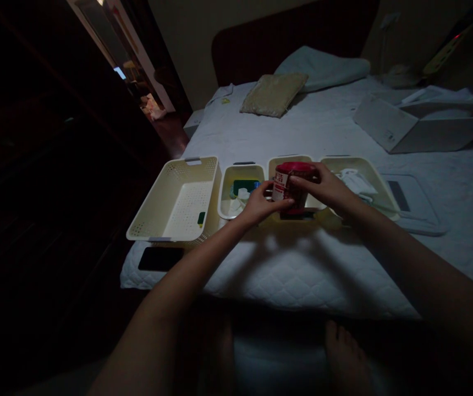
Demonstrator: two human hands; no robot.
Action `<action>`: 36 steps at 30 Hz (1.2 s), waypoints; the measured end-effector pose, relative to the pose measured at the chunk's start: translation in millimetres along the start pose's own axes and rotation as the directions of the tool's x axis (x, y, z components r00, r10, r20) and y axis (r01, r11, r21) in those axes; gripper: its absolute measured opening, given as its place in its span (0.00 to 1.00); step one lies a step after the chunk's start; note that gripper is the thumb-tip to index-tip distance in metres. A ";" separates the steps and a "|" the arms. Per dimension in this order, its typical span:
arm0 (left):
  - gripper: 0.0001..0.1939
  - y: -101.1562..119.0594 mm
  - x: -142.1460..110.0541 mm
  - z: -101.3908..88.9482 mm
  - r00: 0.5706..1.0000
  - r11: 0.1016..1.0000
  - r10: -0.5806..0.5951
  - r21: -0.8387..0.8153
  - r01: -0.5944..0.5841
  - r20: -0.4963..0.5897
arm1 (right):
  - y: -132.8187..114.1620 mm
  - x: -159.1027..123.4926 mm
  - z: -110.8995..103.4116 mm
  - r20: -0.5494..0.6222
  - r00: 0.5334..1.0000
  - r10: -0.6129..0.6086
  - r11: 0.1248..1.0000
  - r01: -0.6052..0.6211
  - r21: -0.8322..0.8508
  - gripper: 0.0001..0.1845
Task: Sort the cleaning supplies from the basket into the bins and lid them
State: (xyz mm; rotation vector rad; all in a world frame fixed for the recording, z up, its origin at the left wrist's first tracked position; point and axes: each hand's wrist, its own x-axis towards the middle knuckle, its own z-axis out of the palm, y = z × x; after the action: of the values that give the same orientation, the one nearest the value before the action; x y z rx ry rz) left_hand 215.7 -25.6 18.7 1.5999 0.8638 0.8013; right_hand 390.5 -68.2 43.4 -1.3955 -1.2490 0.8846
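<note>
Between my two hands is a red canister (291, 190) with a red lid and a pale label, held above a cream basket (290, 160). My left hand (262, 204) is closed around its lower left side. From the right, my right hand (323, 186) grips its upper part, the thumb across the front. Left of it, a smaller cream basket (223, 192) contains a green item, a blue item and white pieces. The right-hand basket (374, 170) has white cloth-like or bagged items (356, 181) in it. The canister hides most of the basket beneath.
A large cream basket (149, 209) with a small dark green item stands at the left, a black phone (160, 258) before it. A flat grey-white device (420, 201) lies at the right. Farther back are a cushion (275, 94) and a white box (434, 129).
</note>
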 end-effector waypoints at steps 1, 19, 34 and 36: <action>0.33 -0.1 3.9 1.7 1.000 1.000 0.017 0.013 -0.017 -0.006 | 0.1 1.3 -1.4 -0.042 0.999 0.001 1.000 -0.002 -0.026 0.38; 0.35 -41.4 47.8 24.4 0.968 0.945 0.212 0.223 -0.238 0.136 | 49.4 32.1 -19.8 -0.165 0.983 -0.074 0.940 0.013 -0.341 0.45; 0.24 -58.8 32.0 22.2 0.823 0.411 0.147 0.723 -0.556 0.549 | 89.0 61.1 -27.9 0.035 0.988 -0.152 0.773 0.141 -0.619 0.48; 0.23 -59.7 32.0 23.7 0.805 0.350 0.116 0.734 -0.582 0.582 | 94.2 62.1 -25.3 0.082 0.983 -0.165 0.726 0.177 -0.665 0.47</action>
State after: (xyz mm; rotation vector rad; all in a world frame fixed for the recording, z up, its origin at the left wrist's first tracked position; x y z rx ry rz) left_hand 244.7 -1.4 -42.3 2.9130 0.5856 0.1393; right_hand 448.0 -7.4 -36.4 -1.7833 -1.7863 0.3016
